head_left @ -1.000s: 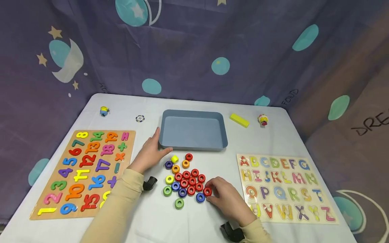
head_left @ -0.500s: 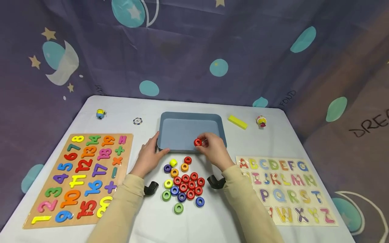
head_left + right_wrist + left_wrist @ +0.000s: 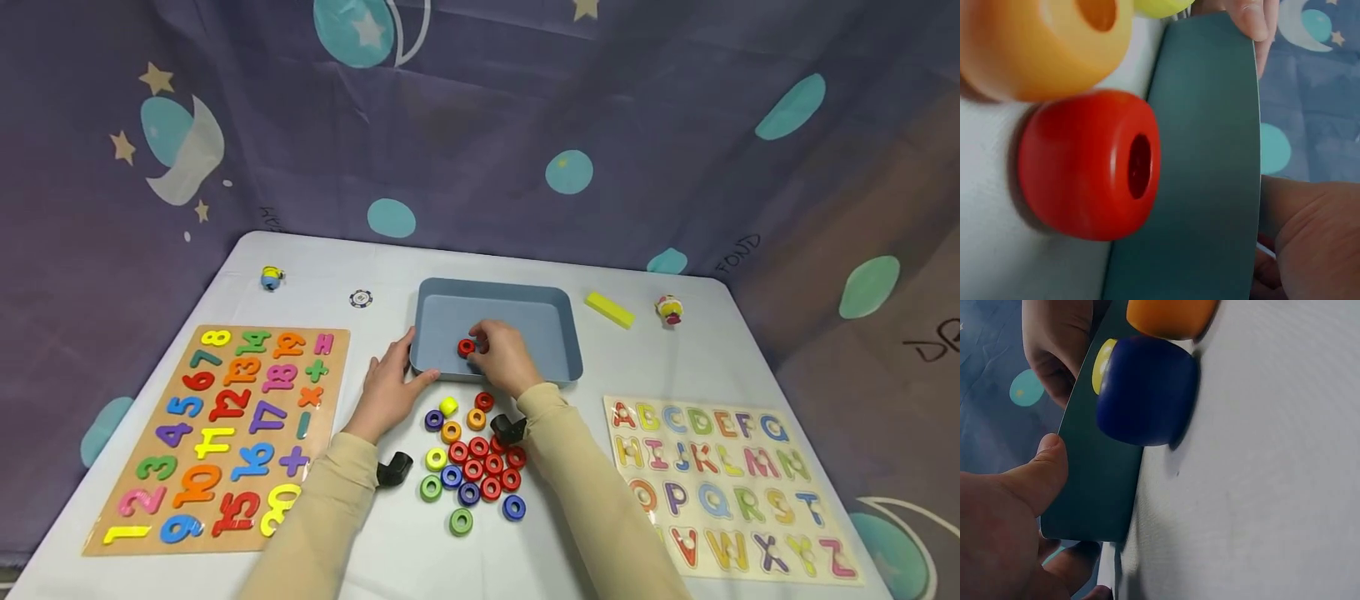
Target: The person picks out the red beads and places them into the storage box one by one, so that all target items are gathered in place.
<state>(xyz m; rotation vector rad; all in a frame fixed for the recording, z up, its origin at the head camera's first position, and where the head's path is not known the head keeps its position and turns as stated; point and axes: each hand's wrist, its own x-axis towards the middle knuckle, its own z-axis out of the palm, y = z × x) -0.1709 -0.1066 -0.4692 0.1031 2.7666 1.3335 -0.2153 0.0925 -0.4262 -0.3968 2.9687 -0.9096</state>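
Observation:
In the head view, my right hand pinches a red bead between thumb and fingers, inside the blue-grey tray. The right wrist view hides that bead behind the tray's wall. My left hand lies at the tray's front left corner, thumb on the front rim and fingers along the left side. Just in front of the tray is a loose cluster of round beads with holes: several red ones, plus blue beads, green beads, orange beads and a yellow bead.
On the left lies a number puzzle board; a letter puzzle board is at the right. Behind them are a poker chip, a yellow block and two small figures, one blue-yellow, one red-yellow.
My right hand has taken a red bead from the cluster's right side and carried it over the front rim into the tray, then leftward. My left hand stays at the tray's corner.

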